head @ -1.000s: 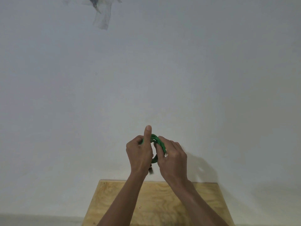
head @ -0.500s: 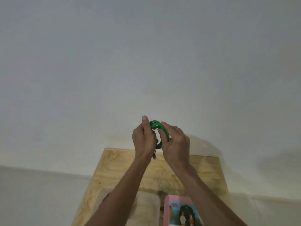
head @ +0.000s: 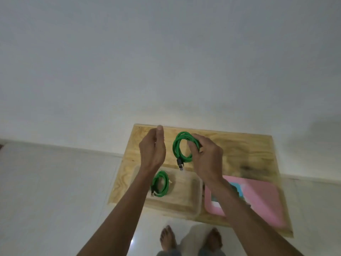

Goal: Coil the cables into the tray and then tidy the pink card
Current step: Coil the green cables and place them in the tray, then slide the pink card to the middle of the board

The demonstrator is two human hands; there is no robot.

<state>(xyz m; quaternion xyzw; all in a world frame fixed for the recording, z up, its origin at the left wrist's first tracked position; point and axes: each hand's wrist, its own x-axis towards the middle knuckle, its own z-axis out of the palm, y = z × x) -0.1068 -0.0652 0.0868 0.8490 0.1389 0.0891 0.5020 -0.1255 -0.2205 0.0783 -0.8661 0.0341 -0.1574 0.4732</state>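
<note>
The right hand point(head: 206, 159) pinches a coiled green cable point(head: 181, 147) — loop upright, black plug point(head: 180, 163) hanging toward the clear tray point(head: 195, 196). The left hand point(head: 153, 150) is open, holding nothing. A second coil point(head: 160, 183) lies flat at the tray's left end — pink card point(head: 258, 196) beside its right edge.

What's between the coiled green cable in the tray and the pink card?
Head view: only bare floor of the clear plastic tray and its right wall separate the coiled green cable in the tray from the pink card.
</note>
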